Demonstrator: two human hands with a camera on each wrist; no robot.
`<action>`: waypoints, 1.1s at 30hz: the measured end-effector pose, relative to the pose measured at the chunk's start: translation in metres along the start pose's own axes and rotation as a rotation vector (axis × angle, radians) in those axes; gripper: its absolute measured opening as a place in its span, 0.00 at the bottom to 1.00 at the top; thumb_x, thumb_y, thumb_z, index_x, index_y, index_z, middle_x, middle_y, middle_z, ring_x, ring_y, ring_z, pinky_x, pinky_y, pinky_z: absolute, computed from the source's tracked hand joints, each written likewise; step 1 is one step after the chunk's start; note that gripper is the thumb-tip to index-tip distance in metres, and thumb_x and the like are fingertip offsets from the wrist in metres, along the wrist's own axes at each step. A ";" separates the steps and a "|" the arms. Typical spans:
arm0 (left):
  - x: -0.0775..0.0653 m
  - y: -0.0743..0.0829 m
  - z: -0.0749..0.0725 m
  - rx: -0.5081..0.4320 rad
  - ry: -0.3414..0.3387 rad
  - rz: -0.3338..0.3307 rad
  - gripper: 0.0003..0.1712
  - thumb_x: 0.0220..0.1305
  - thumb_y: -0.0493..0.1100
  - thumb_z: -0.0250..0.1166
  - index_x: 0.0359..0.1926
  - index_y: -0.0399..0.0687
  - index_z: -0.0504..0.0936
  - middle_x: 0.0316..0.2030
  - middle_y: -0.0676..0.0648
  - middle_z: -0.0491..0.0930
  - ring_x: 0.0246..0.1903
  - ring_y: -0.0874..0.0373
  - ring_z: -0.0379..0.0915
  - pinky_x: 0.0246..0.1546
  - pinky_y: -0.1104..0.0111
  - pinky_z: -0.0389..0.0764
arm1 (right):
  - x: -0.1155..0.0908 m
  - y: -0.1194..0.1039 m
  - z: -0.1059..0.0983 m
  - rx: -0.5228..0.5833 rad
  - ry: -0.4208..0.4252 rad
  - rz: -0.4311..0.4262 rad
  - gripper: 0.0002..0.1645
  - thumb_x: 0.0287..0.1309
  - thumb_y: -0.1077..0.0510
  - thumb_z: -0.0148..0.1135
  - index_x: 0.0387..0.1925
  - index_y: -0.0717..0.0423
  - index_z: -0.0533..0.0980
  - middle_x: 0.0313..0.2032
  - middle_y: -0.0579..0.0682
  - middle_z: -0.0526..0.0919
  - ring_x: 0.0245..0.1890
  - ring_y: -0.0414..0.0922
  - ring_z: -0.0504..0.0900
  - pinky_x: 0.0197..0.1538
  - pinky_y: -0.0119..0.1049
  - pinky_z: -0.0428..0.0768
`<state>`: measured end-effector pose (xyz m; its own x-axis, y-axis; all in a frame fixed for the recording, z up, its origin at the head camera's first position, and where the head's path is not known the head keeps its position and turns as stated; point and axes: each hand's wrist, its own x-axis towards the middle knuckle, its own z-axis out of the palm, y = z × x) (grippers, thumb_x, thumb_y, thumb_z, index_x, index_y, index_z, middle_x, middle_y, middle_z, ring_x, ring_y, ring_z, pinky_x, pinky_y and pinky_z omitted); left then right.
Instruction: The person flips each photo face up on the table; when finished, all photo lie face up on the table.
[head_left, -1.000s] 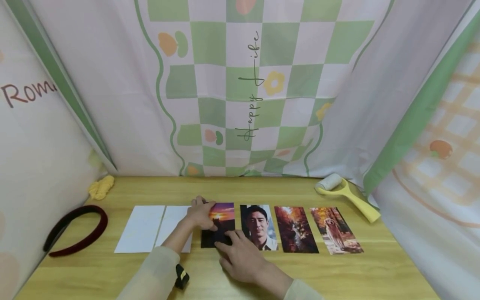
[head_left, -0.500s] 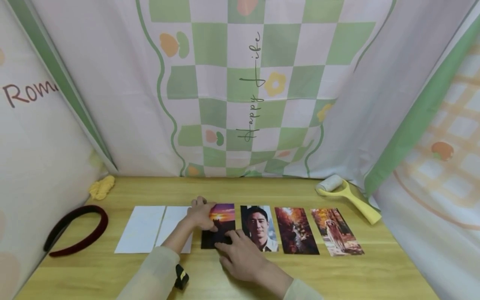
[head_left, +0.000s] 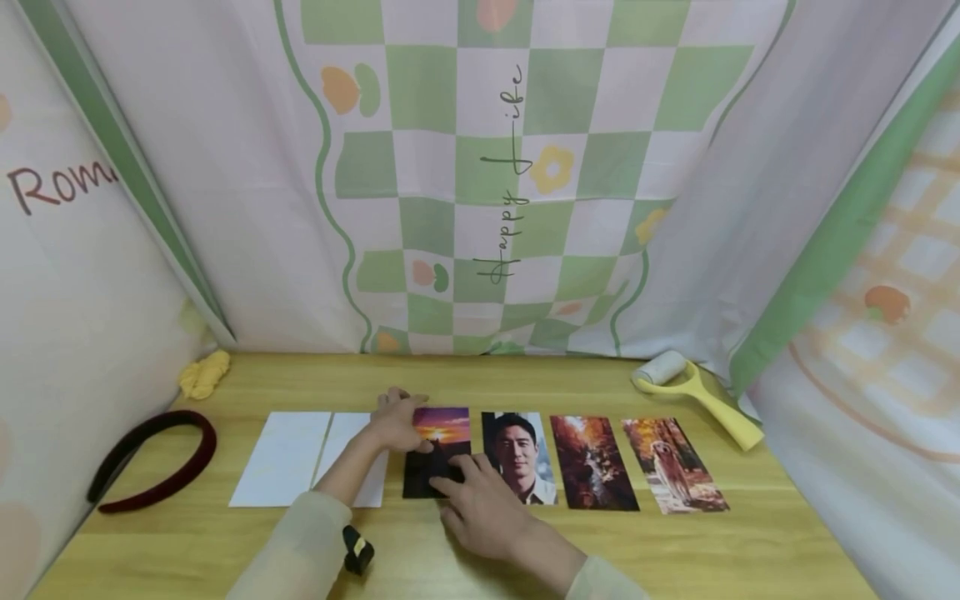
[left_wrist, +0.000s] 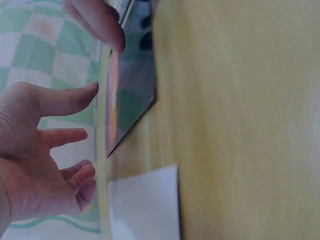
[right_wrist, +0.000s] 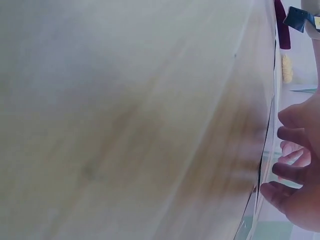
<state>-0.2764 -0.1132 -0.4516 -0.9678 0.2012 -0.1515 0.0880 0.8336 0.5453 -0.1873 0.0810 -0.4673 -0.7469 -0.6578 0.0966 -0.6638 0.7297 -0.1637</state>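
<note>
A sunset photo (head_left: 438, 458) lies on the wooden table, third from the left in a row of cards. My left hand (head_left: 399, 422) is at its left edge, thumb and fingers spread; in the left wrist view this hand (left_wrist: 47, 155) stands slightly apart from the photo (left_wrist: 132, 85). On the photo's lower right part rest the fingertips of my right hand (head_left: 487, 508), fingers loosely bent. Seen from the right wrist, the right hand (right_wrist: 302, 170) hides most of the left one. Under the left forearm a white card (head_left: 348, 442) is partly covered.
Another white card (head_left: 281, 458) lies at the left. Right of the sunset photo are a portrait photo (head_left: 517, 458), an autumn stream photo (head_left: 595, 462) and a dog photo (head_left: 672, 462). Around them are a headband (head_left: 198, 458), a yellow cloth bundle (head_left: 204, 375) and a lint roller (head_left: 697, 387).
My left hand has shifted slightly left and come off the sunset photo, uncovering more of its upper left side. The right hand has stayed nearly still.
</note>
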 end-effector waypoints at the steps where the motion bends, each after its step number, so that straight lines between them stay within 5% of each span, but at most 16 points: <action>1: -0.001 -0.002 -0.003 0.001 0.003 0.002 0.49 0.53 0.43 0.78 0.75 0.41 0.68 0.70 0.28 0.61 0.69 0.32 0.57 0.67 0.36 0.68 | 0.001 -0.001 0.000 0.014 0.009 0.003 0.25 0.70 0.52 0.60 0.66 0.48 0.79 0.65 0.59 0.79 0.64 0.55 0.77 0.70 0.53 0.77; 9: -0.008 -0.030 -0.022 0.024 0.012 0.001 0.50 0.48 0.42 0.80 0.74 0.42 0.70 0.71 0.25 0.63 0.69 0.27 0.58 0.65 0.31 0.68 | 0.009 -0.017 -0.006 0.308 0.046 0.031 0.28 0.66 0.59 0.61 0.67 0.59 0.76 0.65 0.65 0.78 0.63 0.59 0.78 0.67 0.57 0.80; 16: -0.016 -0.054 -0.041 0.092 0.012 -0.013 0.48 0.45 0.38 0.78 0.71 0.40 0.73 0.68 0.25 0.67 0.67 0.26 0.59 0.64 0.27 0.66 | 0.020 -0.030 -0.007 0.631 -0.029 0.086 0.26 0.69 0.57 0.60 0.66 0.59 0.76 0.64 0.59 0.81 0.60 0.54 0.83 0.64 0.43 0.83; 22: -0.025 -0.067 -0.052 0.151 -0.041 -0.063 0.45 0.46 0.34 0.77 0.69 0.40 0.75 0.67 0.26 0.68 0.67 0.27 0.59 0.69 0.26 0.59 | 0.028 -0.043 -0.002 0.848 -0.086 0.183 0.25 0.69 0.57 0.61 0.66 0.56 0.76 0.63 0.65 0.81 0.63 0.59 0.82 0.64 0.48 0.83; 28: -0.028 -0.074 -0.052 0.191 -0.052 -0.080 0.47 0.42 0.31 0.78 0.68 0.43 0.76 0.65 0.30 0.70 0.63 0.32 0.62 0.65 0.34 0.66 | 0.033 -0.055 0.000 1.013 -0.041 0.258 0.25 0.64 0.60 0.64 0.62 0.61 0.77 0.58 0.67 0.83 0.61 0.63 0.82 0.67 0.61 0.78; 33: -0.029 -0.074 -0.053 0.204 -0.043 -0.077 0.47 0.41 0.32 0.78 0.68 0.43 0.76 0.65 0.31 0.70 0.62 0.33 0.63 0.65 0.35 0.67 | 0.038 -0.059 0.001 1.148 -0.047 0.336 0.27 0.62 0.62 0.63 0.63 0.62 0.76 0.57 0.64 0.83 0.55 0.52 0.82 0.64 0.53 0.80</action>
<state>-0.2670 -0.2082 -0.4445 -0.9629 0.1511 -0.2237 0.0645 0.9334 0.3531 -0.1763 0.0131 -0.4553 -0.8588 -0.4895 -0.1508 0.0028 0.2900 -0.9570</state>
